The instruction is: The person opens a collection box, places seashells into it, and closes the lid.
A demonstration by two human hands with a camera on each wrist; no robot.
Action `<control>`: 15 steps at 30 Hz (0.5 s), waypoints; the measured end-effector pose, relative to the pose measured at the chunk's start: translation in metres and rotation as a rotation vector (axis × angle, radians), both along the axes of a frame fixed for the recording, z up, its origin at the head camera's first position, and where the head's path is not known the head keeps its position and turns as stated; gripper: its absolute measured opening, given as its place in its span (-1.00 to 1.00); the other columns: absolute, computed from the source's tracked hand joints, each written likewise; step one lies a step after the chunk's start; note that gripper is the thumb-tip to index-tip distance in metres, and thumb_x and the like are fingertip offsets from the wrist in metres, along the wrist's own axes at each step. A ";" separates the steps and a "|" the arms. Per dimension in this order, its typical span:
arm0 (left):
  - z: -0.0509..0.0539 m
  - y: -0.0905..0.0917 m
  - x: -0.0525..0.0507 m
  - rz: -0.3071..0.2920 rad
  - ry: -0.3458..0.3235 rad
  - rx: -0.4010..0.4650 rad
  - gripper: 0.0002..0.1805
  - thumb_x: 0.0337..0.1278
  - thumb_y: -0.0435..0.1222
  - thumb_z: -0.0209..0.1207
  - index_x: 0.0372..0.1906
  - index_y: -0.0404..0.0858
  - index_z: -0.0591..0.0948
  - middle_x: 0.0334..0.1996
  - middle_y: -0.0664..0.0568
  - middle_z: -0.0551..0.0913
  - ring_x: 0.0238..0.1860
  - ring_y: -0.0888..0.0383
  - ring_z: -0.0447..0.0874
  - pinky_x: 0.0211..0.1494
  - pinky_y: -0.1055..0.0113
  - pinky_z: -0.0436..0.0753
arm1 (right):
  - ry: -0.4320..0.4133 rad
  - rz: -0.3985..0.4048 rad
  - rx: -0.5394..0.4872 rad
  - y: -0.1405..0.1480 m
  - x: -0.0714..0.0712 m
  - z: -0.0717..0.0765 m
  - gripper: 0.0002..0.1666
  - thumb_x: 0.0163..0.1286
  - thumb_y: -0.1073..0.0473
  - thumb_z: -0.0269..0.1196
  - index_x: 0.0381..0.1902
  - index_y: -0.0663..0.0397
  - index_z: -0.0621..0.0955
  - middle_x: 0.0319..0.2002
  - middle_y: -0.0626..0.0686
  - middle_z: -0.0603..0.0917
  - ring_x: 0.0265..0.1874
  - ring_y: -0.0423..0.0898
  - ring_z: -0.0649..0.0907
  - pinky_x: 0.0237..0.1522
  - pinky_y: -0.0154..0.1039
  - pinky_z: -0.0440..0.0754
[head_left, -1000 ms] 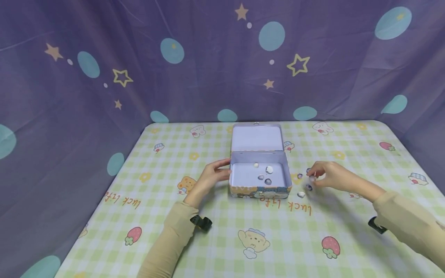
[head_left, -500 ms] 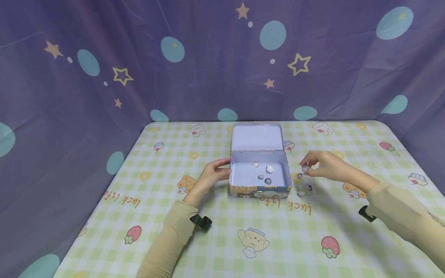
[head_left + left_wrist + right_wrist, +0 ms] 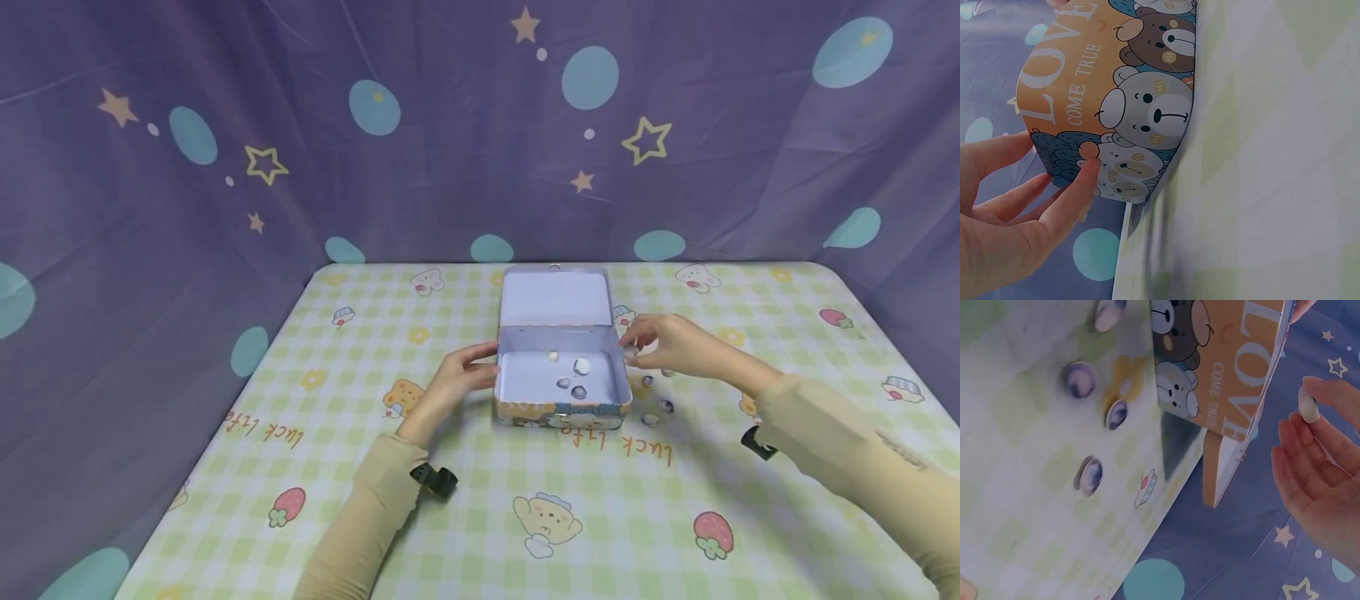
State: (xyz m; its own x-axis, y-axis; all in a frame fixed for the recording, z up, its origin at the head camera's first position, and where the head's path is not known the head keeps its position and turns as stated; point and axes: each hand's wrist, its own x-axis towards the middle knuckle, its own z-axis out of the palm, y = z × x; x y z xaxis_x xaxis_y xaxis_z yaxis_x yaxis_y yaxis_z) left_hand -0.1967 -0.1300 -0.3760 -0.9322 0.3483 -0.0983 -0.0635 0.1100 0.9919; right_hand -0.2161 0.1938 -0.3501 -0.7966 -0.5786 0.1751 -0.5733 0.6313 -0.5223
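A tin box (image 3: pixel 525 412) stands with its lid (image 3: pixel 556 298) swung back, printed outside with bears and the words LOVE COME TRUE. Several small seashells (image 3: pixel 581 367) lie on its pale floor. My left hand (image 3: pixel 452 383) touches the box's left end with extended fingers, spread against the printed wall in the left wrist view. Between thumb and forefinger, my right hand (image 3: pixel 678 346) pinches a whitish seashell (image 3: pixel 1308 406) near the box's right rim. On the cloth right of the box are several more seashells (image 3: pixel 1079 380), some with purple inner faces.
A green-and-white checked tablecloth (image 3: pixel 480 517) with cartoon prints covers the table. Behind and beside it hangs a purple curtain (image 3: pixel 465 208) with stars and teal spots. Dark wrist cameras (image 3: pixel 435 481) sit on both wrists.
My right hand has lifted a seashell from the cloth and carried it leftward and away from me, to the box's right rim. The left hand has stayed at the box's left end.
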 end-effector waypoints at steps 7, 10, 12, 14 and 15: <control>-0.001 0.000 0.000 0.000 0.001 -0.003 -0.45 0.08 -0.49 0.06 0.20 -0.52 0.22 0.20 -0.38 0.21 0.07 -0.32 0.34 -0.01 0.28 0.59 | -0.001 0.045 -0.027 -0.015 -0.007 0.001 -0.78 0.00 0.34 0.29 -0.30 0.17 0.64 -0.36 -0.07 0.61 -0.33 -0.09 0.59 -0.28 -0.17 0.62; -0.002 -0.001 -0.001 0.002 0.001 -0.003 -0.46 0.08 -0.48 0.06 0.20 -0.52 0.23 0.20 -0.38 0.22 0.06 -0.31 0.35 -0.01 0.28 0.59 | -0.017 0.055 -0.035 -0.023 -0.009 0.002 -0.76 0.01 0.32 0.30 -0.28 0.19 0.64 -0.37 -0.07 0.60 -0.33 -0.09 0.59 -0.28 -0.15 0.62; -0.002 -0.001 -0.001 0.003 0.002 -0.004 -0.46 0.08 -0.50 0.05 0.20 -0.52 0.23 0.20 -0.37 0.22 0.06 -0.31 0.35 -0.02 0.28 0.59 | -0.020 0.066 -0.037 -0.028 -0.011 0.003 -0.76 0.00 0.31 0.30 -0.28 0.20 0.64 -0.37 -0.05 0.60 -0.34 -0.07 0.59 -0.28 -0.12 0.63; -0.002 -0.001 -0.001 0.004 0.000 -0.001 -0.47 0.09 -0.51 0.04 0.20 -0.52 0.23 0.20 -0.37 0.23 0.06 -0.31 0.35 -0.02 0.28 0.59 | -0.026 0.075 -0.038 -0.033 -0.013 0.004 -0.75 -0.01 0.31 0.31 -0.29 0.20 0.64 -0.36 -0.03 0.61 -0.34 -0.07 0.59 -0.29 -0.10 0.64; -0.002 -0.001 -0.001 0.005 -0.002 0.000 -0.47 0.09 -0.51 0.03 0.20 -0.51 0.23 0.20 -0.37 0.23 0.06 -0.31 0.35 -0.02 0.28 0.59 | -0.027 0.081 -0.040 -0.035 -0.014 0.004 -0.76 -0.01 0.31 0.31 -0.30 0.21 0.64 -0.36 -0.02 0.61 -0.34 -0.07 0.59 -0.29 -0.09 0.64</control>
State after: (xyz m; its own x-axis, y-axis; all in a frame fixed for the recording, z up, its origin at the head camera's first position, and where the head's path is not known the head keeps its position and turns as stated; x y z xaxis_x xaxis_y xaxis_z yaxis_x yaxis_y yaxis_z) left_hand -0.1977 -0.1307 -0.3784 -0.9337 0.3437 -0.0999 -0.0657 0.1098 0.9918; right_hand -0.2296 0.1584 -0.3457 -0.7521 -0.6343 0.1788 -0.6071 0.5614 -0.5623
